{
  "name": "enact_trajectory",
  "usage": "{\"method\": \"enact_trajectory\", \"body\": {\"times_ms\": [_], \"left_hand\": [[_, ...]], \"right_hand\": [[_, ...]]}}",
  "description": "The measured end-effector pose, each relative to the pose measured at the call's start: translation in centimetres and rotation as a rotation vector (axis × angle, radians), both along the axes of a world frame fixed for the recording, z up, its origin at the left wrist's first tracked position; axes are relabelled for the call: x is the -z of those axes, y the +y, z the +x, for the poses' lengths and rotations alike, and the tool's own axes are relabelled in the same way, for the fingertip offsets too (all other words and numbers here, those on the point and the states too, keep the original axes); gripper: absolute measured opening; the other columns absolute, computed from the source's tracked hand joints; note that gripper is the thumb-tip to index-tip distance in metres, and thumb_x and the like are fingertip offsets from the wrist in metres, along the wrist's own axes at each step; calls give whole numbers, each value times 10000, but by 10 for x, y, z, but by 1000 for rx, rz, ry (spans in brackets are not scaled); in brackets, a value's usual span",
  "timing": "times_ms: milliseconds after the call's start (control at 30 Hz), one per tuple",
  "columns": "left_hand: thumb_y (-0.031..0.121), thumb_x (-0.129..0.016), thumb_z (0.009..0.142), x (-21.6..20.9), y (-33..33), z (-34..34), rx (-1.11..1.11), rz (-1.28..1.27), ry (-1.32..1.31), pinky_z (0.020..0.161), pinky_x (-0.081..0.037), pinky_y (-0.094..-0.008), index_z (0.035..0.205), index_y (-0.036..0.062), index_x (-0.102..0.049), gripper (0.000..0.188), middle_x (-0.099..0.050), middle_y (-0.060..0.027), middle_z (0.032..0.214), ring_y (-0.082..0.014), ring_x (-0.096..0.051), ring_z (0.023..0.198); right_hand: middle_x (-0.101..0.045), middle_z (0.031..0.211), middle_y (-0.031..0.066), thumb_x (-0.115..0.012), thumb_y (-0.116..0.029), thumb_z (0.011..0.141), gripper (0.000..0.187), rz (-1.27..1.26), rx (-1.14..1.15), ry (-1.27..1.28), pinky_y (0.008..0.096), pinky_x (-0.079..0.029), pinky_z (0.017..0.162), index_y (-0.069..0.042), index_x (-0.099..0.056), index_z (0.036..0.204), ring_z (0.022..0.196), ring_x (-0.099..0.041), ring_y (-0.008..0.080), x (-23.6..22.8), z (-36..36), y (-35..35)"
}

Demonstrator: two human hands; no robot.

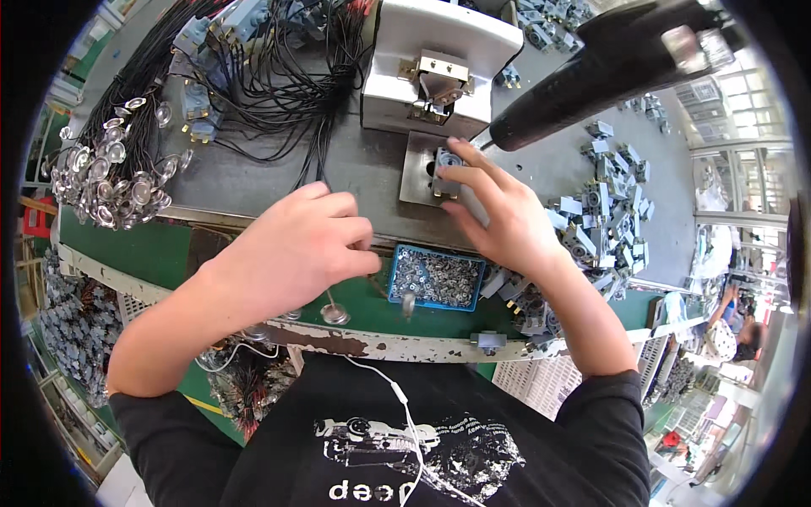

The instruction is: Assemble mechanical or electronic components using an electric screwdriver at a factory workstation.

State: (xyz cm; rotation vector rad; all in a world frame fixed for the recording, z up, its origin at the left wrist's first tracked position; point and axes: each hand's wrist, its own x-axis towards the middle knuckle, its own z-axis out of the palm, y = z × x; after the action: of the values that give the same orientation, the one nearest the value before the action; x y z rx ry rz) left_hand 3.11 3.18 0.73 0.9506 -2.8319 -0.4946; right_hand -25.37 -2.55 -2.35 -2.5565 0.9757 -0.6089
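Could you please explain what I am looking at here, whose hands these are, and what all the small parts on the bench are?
This is a single wide fisheye picture from a camera worn on a person's head, looking down, so straight edges bend near the rim. The two bare hands are that person's own. The right hand rests its fingers on a small grey part seated on a metal plate before a white fixture. The left hand is closed in a pinch above a thin black wire; what it grips is hidden. On the grey bench lie bundled black wires with shiny round caps, a blue tray of small metal pieces, and a pile of grey blocks. A black tool hangs overhead.
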Motion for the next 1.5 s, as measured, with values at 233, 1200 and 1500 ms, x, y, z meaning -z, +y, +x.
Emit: {"method": "enact_trajectory", "body": {"times_ms": [233,1200,1500], "left_hand": [[168,-648,791,2,-7,-9,37,-95,107,1007,-483,-381,1016,157,-761,253,-666,16,940,-189,-643,1017],[72,-746,868,-14,-32,-36,-190,112,454,675,-516,-367,1065,45,-730,200,-686,-92,858,-260,-655,745],[24,-777,815,-13,-35,-26,-146,126,505,700,-514,-352,1004,50,-736,196,-683,-78,874,-237,-642,790]], "right_hand": [[-573,1461,178,-756,-35,865,322,-82,-86,-41,442,-542,1029,-81,-667,1171,1293,-600,388,16,12,-10],[-670,1248,163,-633,72,979,457,126,286,-492,328,-569,956,18,-493,1411,1093,-708,215,-15,-6,54],[-731,957,104,-530,-186,1100,262,1095,34,-531,253,-522,684,24,-645,1205,771,-648,112,-43,-5,26]]}}
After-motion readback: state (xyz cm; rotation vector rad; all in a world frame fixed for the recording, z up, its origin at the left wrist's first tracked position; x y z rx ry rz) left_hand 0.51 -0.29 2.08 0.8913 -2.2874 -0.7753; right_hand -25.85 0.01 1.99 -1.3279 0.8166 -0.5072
